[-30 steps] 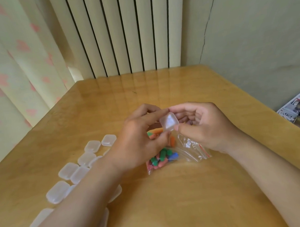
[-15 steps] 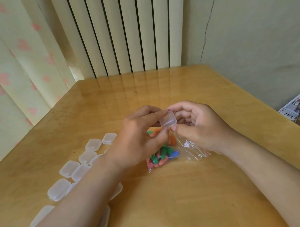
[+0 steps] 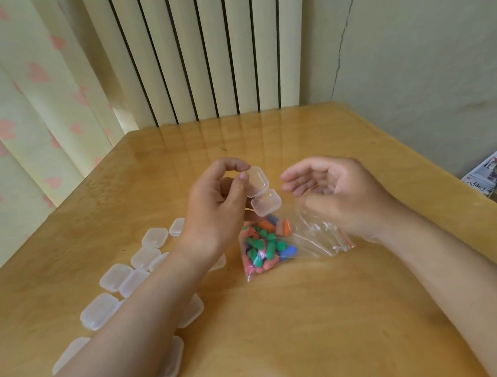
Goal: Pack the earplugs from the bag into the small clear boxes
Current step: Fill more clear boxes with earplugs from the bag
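Head view. Glossy wooden table [image 3: 316,313]. A clear zip bag [image 3: 308,237] lies flat mid-table with its mouth toward the right. Closed boxes [image 3: 116,277] cluster to its left, partly hidden under the left forearm; those in sight look empty.

Left hand [image 3: 214,206] is raised above the bag, thumb and forefinger pinching one half of the open box [image 3: 260,192]. It is hinged and both halves are empty. Right hand [image 3: 334,191] is near it over the bag's mouth, fingers loosely curved, holding nothing; blurred.

Earplugs [image 3: 262,248], mixed colours, are heaped in the bag's closed end.

Judgement: packing barely begun. One box is opened, none filled as far as visible, and the whole heap remains.
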Available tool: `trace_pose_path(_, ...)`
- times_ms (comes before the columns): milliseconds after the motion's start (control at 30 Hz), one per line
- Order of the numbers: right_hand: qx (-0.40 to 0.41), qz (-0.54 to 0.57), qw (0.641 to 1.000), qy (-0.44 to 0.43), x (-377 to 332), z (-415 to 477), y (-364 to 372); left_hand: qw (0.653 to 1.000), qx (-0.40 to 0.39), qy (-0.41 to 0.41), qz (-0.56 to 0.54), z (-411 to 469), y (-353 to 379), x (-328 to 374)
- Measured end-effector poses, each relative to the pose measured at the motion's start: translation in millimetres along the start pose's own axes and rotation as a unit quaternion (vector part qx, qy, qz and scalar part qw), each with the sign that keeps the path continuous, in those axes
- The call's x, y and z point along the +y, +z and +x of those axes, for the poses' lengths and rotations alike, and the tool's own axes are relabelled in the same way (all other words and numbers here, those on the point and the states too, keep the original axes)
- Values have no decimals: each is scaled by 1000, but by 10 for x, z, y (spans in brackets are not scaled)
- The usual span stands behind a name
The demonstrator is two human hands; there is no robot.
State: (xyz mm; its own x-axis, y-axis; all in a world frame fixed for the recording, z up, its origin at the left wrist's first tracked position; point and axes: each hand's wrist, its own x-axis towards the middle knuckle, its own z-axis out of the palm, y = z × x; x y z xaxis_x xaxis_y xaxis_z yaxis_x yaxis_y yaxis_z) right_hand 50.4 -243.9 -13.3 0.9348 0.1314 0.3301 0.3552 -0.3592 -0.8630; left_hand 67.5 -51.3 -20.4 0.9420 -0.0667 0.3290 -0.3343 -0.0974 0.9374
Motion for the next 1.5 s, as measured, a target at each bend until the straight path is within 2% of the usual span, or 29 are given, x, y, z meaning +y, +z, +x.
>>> trace_pose_path(67, 65, -37, 997, -5, 27, 37, -133, 999, 16, -36, 37, 35, -25, -51)
trace_pose_path(133, 93, -76, 993, 15, 77, 61, -257, 996, 13, -70, 62, 55, -32, -91)
trace_pose_path(267, 10, -121, 988, 95, 135, 29, -279, 993, -6, -83, 88, 51, -13, -111)
trace_pose_path(433, -94, -128, 978, 135, 166, 16, -136, 993, -5, -85, 84, 45, -28, -115)
trace_pose_path(633, -144, -74, 976, 144, 146, 8, -19, 989, -22, -84, 121, 40, -10, -112)
trace_pose_path(800, -129, -128, 975, 128, 233, 23, 61, 987, -39, -104, 118, 25, -6, -115)
trace_pose_path(1000, -109, -109, 981, 121, 268, 18, 102, 982, -50, -120, 136, 15, 4, -111)
trace_pose_path(1233, -113, -162, 975, 105, 285, 41, 129, 981, -49, -131, 137, 25, 18, -113)
trace_pose_path(1500, -101, -107, 981, 128, 216, 33, 126, 982, -55, -126, 130, 19, 3, -121)
